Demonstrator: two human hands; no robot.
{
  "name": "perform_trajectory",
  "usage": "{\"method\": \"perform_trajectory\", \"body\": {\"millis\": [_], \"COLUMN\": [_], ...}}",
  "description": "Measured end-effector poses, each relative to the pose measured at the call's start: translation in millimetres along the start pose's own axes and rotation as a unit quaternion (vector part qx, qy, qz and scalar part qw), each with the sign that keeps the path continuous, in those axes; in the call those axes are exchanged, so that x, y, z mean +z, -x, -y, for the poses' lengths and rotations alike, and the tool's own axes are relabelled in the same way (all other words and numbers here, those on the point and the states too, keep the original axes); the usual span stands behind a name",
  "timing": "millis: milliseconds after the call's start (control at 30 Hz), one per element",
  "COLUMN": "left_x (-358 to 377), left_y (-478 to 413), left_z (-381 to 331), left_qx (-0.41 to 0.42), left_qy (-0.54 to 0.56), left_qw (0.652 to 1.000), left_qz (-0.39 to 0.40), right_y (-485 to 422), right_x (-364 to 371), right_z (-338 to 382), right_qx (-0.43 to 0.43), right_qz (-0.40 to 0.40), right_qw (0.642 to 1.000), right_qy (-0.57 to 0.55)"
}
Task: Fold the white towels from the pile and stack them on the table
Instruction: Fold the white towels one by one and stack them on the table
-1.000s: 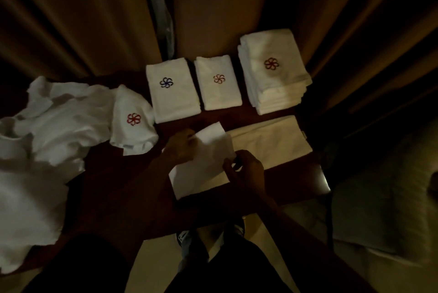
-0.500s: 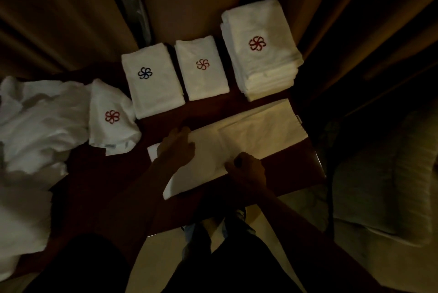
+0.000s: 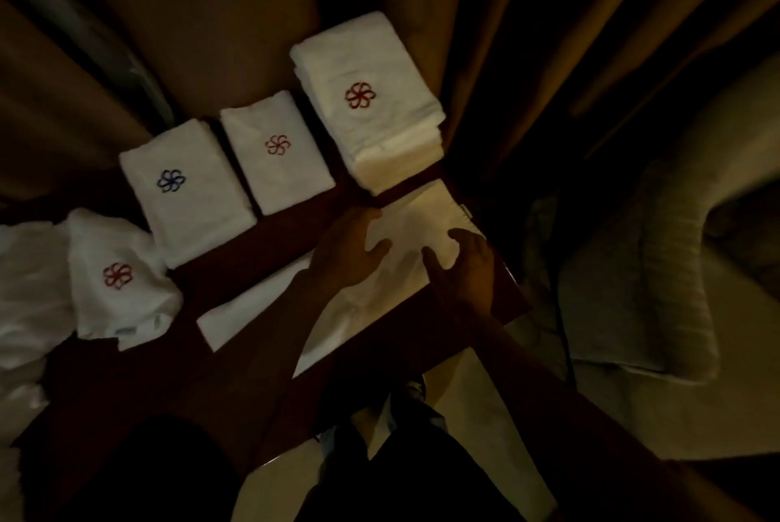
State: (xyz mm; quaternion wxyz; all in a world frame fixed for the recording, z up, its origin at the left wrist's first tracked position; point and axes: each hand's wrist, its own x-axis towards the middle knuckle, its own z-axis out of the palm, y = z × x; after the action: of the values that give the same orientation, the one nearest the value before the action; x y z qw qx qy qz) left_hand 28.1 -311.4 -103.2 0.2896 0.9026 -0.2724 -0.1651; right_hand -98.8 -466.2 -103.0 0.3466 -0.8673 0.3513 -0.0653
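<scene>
Left hand [image 3: 350, 253] and right hand [image 3: 466, 272] press flat, fingers spread, on the long towel [image 3: 415, 222]; the red-flower stack [image 3: 371, 129] sits just beyond.

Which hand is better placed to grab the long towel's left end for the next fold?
Left, probably. The left hand lies flat on the towel nearer that end; the right hand rests at the right end, suited to pinning it.

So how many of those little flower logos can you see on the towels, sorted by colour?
Red: 2, on the tall stack and the loose towel
Blue: 1, on the left folded towel
Orange: 1, on the middle folded towel
Total: 4
</scene>
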Motion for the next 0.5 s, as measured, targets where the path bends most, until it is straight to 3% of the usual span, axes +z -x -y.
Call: {"method": "perform_trajectory", "body": {"millis": [200,500], "left_x": [37.2,71.6], "left_y": [-44.9,-92.9], "left_z": [-23.4,-36.8], "left_qx": [0.049,0.020], "left_qy": [0.003,-0.103], "left_qw": [0.999,0.992], "left_qz": [0.024,0.066], "right_y": [-33.2,-70.8], "right_x": [-14.6,-12.7], "right_z": [-39.1,-61.5], "right_qx": [0.038,0.119], "right_qz": [-0.015,0.033], "right_qw": [0.998,0.986], "right_qy": [0.037,0.116]}}
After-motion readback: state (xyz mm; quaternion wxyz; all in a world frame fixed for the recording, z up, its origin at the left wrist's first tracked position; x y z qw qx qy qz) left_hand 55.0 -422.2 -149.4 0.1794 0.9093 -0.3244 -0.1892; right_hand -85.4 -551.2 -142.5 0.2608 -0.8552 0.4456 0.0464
